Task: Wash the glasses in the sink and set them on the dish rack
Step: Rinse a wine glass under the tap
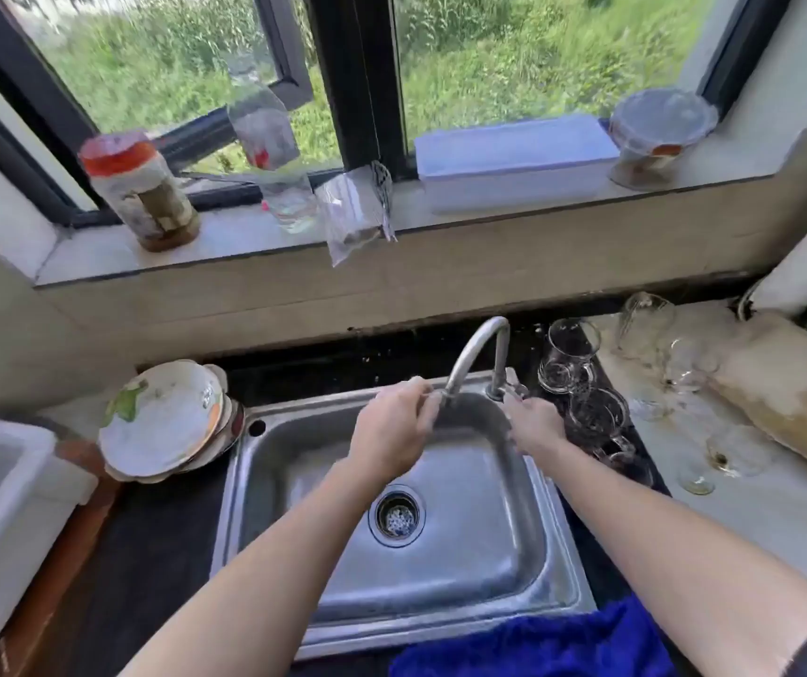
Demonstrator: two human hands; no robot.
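Head view: left hand (391,427) grips faucet (477,344), right hand (533,425) perhaps its handle (513,389).

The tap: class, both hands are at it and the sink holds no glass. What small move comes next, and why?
Probably the right hand turns the handle to start water: the left hand holds the spout over the sink, no stream shows, and glasses wait beside it.

Nothing legible anywhere in this shot. At ten o'clock on the sill, the red-lidded jar (140,188) carries a label, but it's smeared to a blur and no word comes off it. At eleven o'clock the clear bottle (269,139) shows a red mark, possibly a logo, unreadable. At twelve the plastic packet (357,207) has dark print, too small to make out.
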